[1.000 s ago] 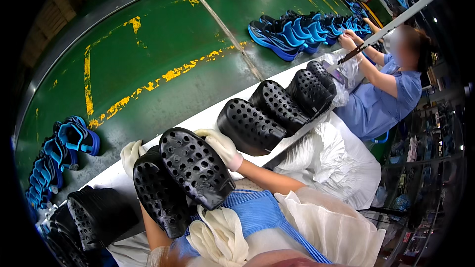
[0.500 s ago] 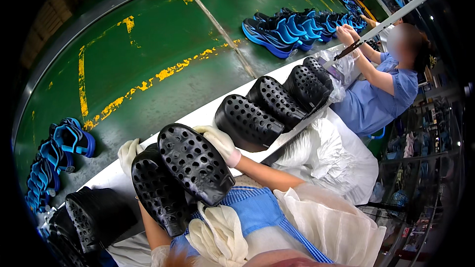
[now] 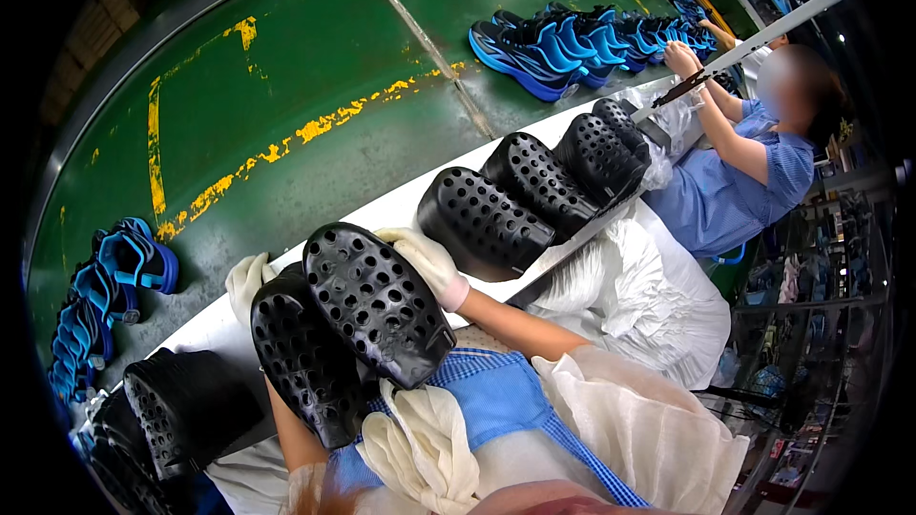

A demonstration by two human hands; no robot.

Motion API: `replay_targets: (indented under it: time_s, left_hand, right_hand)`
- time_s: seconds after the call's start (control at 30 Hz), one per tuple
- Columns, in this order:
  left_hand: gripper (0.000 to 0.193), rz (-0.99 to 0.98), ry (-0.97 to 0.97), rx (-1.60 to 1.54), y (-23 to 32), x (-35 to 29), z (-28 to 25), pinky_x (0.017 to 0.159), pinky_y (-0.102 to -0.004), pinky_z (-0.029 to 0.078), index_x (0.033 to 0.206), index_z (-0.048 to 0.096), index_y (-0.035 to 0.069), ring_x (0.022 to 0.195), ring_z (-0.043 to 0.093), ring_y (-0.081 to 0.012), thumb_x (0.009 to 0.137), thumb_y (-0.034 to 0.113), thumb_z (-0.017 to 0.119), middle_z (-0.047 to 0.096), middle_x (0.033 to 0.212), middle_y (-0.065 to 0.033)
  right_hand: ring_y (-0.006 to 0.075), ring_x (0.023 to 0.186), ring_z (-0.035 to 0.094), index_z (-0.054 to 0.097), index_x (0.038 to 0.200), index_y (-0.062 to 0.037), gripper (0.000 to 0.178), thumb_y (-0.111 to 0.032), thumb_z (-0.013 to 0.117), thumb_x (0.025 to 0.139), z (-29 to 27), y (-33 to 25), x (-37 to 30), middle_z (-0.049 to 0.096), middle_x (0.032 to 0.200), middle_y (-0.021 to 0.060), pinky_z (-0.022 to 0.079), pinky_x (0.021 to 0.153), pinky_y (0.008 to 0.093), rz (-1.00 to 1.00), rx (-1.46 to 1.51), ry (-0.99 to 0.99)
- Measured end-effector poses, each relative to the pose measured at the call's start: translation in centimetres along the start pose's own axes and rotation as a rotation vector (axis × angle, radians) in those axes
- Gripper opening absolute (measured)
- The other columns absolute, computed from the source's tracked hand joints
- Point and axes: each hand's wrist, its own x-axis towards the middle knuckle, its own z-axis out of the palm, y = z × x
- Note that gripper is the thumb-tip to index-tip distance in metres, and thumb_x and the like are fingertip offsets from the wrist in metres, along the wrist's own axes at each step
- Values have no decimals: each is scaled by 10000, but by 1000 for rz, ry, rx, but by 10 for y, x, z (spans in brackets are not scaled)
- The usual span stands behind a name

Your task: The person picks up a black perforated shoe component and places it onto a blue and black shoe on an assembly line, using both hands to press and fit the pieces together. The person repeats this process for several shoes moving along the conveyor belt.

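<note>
Two stacks of black, perforated shoe-shaped plastic inserts stand close together in front of my body. Around the far side of the left insert stack curls my left hand, in a white glove. My right hand, also gloved, has its fingers pressed behind the right insert stack, which leans over the left one. Both hands are closed on their stacks, their fingertips partly hidden by the black plastic. The stacks are tilted, with their near ends close to my blue apron.
More insert stacks stand along the white bench, right and left. Blue-and-black sneakers line up beyond it, with others at far left. A white sack lies to my right. A co-worker in blue works farther along.
The view has shifted slightly. My hands stay on the same two insert stacks, with hardly any movement. The co-worker's raised hands have shifted a little.
</note>
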Motion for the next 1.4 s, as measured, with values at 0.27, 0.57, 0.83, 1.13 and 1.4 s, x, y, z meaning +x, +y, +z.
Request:
replay_targets:
  time_s: [0.27, 0.57, 0.83, 1.13, 1.4]
  left_hand:
    - [176, 4, 40, -67, -1, -4, 7, 853, -379, 465, 879, 703, 2, 927, 579, -301, 788, 79, 573, 647, 924, -139]
    - [179, 28, 19, -53, 17, 1, 0, 856, -384, 460, 872, 701, -2, 924, 577, -302, 788, 83, 567, 648, 921, -141]
    - [179, -5, -14, -29, 24, 4, 2, 856, -386, 460, 873, 701, -4, 917, 579, -303, 772, 73, 575, 650, 914, -141]
    - [162, -34, -28, -94, 29, 8, 15, 857, -383, 461, 885, 701, 11, 938, 572, -309, 777, 56, 588, 647, 923, -142]
    - [170, -66, -75, -55, 28, 4, 9, 877, -378, 448, 916, 699, 38, 957, 562, -297, 804, 69, 574, 640, 963, -116]
  right_hand:
    - [196, 1192, 472, 478, 1264, 66, 407, -193, 364, 971, 1, -44, -13, 526, 1270, 149, 326, 1038, 308, 78, 9, 68]
    - [249, 1112, 549, 540, 1200, 26, 345, -143, 420, 924, -21, -99, -26, 581, 1177, 161, 401, 975, 321, -29, -413, 40]
    - [261, 928, 623, 645, 1027, -21, 219, -43, 571, 823, -81, -196, -17, 649, 982, 131, 495, 829, 329, -328, -1041, -20]
    - [361, 1000, 601, 614, 1089, -16, 438, -358, 508, 837, -304, -177, 154, 635, 1062, 213, 467, 872, 405, 302, -1661, 93]
    - [364, 1032, 600, 616, 1077, 36, 523, -389, 581, 776, -367, -112, 218, 615, 1111, 249, 480, 879, 393, 674, -1840, -38]
